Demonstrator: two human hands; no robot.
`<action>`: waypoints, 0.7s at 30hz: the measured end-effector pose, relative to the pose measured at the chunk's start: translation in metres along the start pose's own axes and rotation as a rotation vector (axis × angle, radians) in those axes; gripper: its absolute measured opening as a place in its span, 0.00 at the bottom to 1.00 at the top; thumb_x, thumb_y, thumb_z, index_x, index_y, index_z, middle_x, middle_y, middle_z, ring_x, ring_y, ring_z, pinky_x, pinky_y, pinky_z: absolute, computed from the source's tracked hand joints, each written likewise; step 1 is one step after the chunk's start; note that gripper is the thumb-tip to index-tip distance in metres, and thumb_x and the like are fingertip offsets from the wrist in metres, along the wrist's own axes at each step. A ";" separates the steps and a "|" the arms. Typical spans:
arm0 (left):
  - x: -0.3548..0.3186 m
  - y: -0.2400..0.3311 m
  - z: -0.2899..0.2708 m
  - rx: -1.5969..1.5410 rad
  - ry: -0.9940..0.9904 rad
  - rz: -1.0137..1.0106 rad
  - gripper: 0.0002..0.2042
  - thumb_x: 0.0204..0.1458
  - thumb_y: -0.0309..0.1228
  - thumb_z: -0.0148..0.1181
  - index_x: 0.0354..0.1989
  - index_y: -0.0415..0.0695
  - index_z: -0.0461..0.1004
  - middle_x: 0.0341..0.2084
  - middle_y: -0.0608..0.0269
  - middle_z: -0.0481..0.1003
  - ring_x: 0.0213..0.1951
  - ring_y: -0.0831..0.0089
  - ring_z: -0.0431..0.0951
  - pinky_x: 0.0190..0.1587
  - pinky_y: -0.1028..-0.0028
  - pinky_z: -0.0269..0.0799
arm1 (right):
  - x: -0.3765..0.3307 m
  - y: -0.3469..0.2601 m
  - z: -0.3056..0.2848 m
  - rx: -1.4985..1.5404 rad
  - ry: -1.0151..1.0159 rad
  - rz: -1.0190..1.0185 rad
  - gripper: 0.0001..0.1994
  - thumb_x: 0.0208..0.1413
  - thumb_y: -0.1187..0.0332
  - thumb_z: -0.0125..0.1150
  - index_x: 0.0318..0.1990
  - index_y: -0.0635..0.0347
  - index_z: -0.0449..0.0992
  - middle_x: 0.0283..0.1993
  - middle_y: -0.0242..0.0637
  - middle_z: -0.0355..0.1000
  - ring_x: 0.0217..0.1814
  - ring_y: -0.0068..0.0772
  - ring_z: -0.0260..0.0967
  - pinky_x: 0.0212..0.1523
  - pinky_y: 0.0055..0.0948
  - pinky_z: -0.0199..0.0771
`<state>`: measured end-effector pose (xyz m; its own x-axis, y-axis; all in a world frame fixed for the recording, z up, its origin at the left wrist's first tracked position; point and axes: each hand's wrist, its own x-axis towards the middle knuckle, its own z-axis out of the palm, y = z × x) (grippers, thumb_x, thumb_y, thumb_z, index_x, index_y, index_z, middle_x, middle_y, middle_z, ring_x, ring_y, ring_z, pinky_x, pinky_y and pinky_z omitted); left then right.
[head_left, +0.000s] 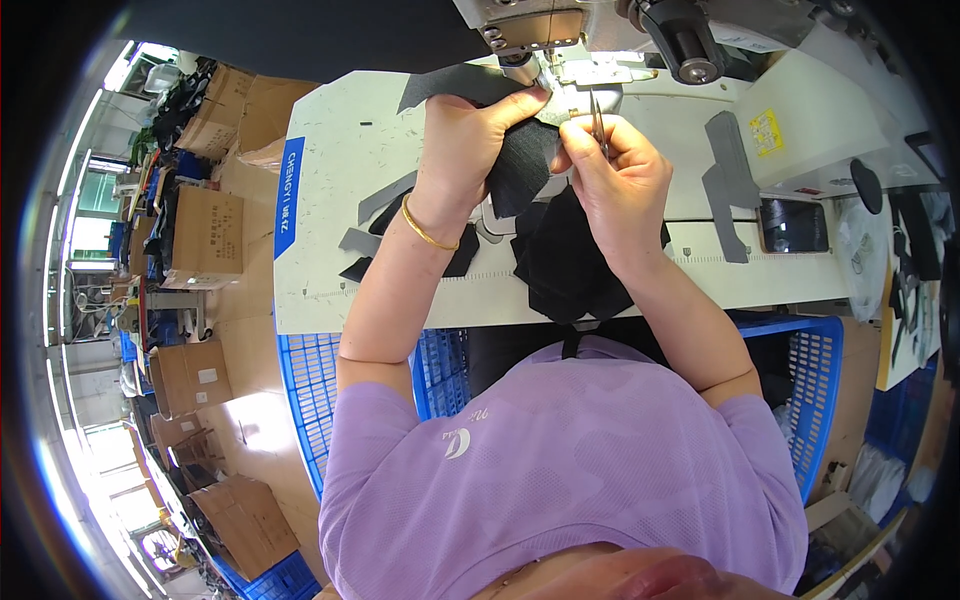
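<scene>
Cardboard boxes (205, 235) crowd the floor beside a white tabletop (330, 180). At its far edge, under the sewing machine (530, 30), the left hand (470, 140) bends at the wrist and presses black fabric (560, 255) flat, fingers closed on it. Just beside, the right hand (615, 170) pinches small snips (598, 125), blades upright, touching the cloth.

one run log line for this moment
left hand: pressing black fabric at sewing machine | right hand: holding metal snips | white table
</scene>
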<state>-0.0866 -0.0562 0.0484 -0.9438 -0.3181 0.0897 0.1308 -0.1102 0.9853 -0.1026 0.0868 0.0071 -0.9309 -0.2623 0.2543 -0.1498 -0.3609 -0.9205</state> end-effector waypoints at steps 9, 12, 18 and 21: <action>0.004 -0.003 -0.007 -0.033 -0.054 0.043 0.05 0.48 0.19 0.65 0.33 0.33 0.79 0.29 0.60 0.79 0.28 0.77 0.78 0.30 0.78 0.74 | -0.002 0.000 0.001 0.014 0.021 0.017 0.08 0.58 0.69 0.60 0.30 0.65 0.75 0.21 0.28 0.73 0.22 0.08 0.62 0.22 0.14 0.60; 0.005 -0.002 -0.008 0.021 -0.065 0.055 0.05 0.48 0.19 0.64 0.34 0.33 0.79 0.29 0.59 0.79 0.29 0.76 0.78 0.31 0.77 0.74 | -0.001 -0.002 0.001 -0.010 0.022 0.016 0.09 0.58 0.68 0.60 0.29 0.65 0.75 0.21 0.27 0.73 0.21 0.08 0.61 0.22 0.15 0.59; 0.014 -0.007 -0.011 0.014 -0.104 0.124 0.06 0.47 0.20 0.65 0.35 0.33 0.79 0.30 0.59 0.80 0.30 0.75 0.79 0.33 0.77 0.75 | 0.004 -0.002 0.001 -0.083 0.012 0.000 0.10 0.58 0.67 0.59 0.27 0.64 0.75 0.20 0.26 0.73 0.20 0.08 0.61 0.21 0.16 0.59; 0.014 -0.007 -0.013 0.041 -0.104 0.079 0.08 0.47 0.20 0.66 0.37 0.34 0.79 0.32 0.58 0.80 0.31 0.76 0.79 0.33 0.77 0.75 | 0.002 -0.002 0.001 -0.076 0.024 -0.026 0.10 0.58 0.68 0.58 0.27 0.64 0.76 0.20 0.26 0.73 0.20 0.08 0.61 0.21 0.16 0.59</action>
<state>-0.0966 -0.0721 0.0408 -0.9578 -0.2244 0.1798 0.1954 -0.0490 0.9795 -0.1039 0.0858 0.0097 -0.9340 -0.2316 0.2722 -0.1981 -0.2983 -0.9337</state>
